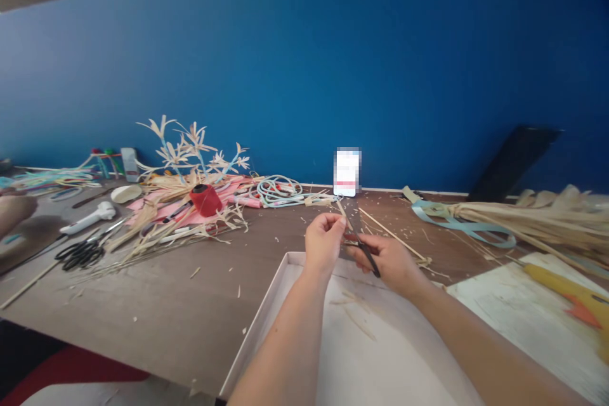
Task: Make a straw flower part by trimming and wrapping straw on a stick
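My left hand [323, 242] pinches a thin pale strip [341, 206] that looks like dried plant fibre; its lower part is hidden by the fingers. Close beside it, my right hand [390, 261] is closed around dark-handled scissors [368, 255]. The blades lie by the left fingertips, too small to tell whether they touch the strip. Both hands are above a shallow white box lid [280, 285], where a few pale, blurred scraps [359, 320] lie.
A lit phone [346, 172] leans on the blue partition [304, 76]. Left are straw flowers [193, 139], a red thread spool [205, 200], black-handled scissors [80, 254] and a white glue gun [88, 219]. Right lie fibre bundles [533, 212] and a yellow glue gun [561, 282]. Another person's hand [16, 209] is far left.
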A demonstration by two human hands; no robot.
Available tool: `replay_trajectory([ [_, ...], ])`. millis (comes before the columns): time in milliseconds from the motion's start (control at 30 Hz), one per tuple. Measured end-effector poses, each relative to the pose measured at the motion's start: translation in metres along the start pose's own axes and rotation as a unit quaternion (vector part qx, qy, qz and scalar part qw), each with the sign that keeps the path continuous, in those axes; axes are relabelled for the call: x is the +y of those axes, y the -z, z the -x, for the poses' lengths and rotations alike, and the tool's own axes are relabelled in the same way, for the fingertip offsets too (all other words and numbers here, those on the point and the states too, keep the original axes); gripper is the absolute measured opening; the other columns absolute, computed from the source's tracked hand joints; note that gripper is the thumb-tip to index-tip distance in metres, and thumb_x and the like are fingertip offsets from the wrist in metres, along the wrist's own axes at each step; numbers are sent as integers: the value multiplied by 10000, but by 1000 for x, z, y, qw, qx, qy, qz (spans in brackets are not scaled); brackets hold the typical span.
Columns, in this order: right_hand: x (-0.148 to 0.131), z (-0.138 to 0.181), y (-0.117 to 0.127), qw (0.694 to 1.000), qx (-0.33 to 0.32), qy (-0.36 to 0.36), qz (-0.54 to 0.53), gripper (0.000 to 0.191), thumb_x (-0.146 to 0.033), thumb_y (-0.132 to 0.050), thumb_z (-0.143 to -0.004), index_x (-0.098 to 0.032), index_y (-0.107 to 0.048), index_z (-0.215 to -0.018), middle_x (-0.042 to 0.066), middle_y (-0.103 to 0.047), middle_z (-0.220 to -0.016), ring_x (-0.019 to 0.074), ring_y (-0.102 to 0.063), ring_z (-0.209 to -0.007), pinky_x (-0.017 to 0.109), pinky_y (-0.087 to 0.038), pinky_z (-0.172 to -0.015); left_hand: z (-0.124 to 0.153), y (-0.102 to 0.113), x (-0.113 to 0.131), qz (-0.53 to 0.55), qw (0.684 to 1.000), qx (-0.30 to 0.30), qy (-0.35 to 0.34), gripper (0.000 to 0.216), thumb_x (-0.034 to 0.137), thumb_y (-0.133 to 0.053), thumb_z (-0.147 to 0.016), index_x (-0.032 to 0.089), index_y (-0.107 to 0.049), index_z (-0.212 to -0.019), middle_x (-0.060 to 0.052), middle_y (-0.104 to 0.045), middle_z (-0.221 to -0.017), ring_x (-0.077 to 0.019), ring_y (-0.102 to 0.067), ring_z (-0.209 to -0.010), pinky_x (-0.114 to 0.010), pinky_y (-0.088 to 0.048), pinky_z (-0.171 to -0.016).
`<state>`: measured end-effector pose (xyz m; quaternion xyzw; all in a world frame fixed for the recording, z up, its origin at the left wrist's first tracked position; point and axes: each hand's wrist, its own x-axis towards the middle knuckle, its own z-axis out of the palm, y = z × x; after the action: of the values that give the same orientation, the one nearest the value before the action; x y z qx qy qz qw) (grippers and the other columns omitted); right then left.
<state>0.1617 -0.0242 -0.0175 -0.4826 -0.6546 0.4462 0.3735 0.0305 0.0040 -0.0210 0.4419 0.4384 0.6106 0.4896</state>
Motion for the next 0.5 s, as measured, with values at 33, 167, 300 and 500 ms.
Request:
replay_trajectory([
  [33,0,0,0,1000,1,-1,0,364,-368,-622,-711,-166,-651,-1012,-34,-510,-528,108,-427,-501,215,-337,-477,0,0,0,0,1000,-1,0,177,310,-599,-679,141,-598,-734,3,-580,-649,-76,-502,-551,-185,-379,-512],
  [167,-5,0,0,1000,9,-10,-8,406,-398,-641,-696,-160,-650,-1024,-30,-522,-528,111,-442,-502,226,-359,-484,0,2,2,10,1000,-2,4,185,318,-606,-676,143,-596,-733,-2,-582,-660,-82,-509,-579,-183,-390,-516],
  [300,-10,-1,5,994,80,-42,-54,507,-439,-676,-654,-141,-627,-1061,-6,-566,-577,128,-491,-529,261,-414,-533,0,5,6,38,999,-13,20,204,338,-622,-664,151,-607,-743,-17,-610,-717,-97,-536,-656,-180,-406,-544],
  [500,-1,-6,19,979,160,-13,-128,508,-432,-682,-664,-187,-601,-1101,23,-600,-719,133,-525,-615,260,-413,-555,1,6,4,66,995,-59,49,212,343,-640,-654,164,-625,-767,-23,-629,-774,-97,-536,-694,-176,-402,-563],
])
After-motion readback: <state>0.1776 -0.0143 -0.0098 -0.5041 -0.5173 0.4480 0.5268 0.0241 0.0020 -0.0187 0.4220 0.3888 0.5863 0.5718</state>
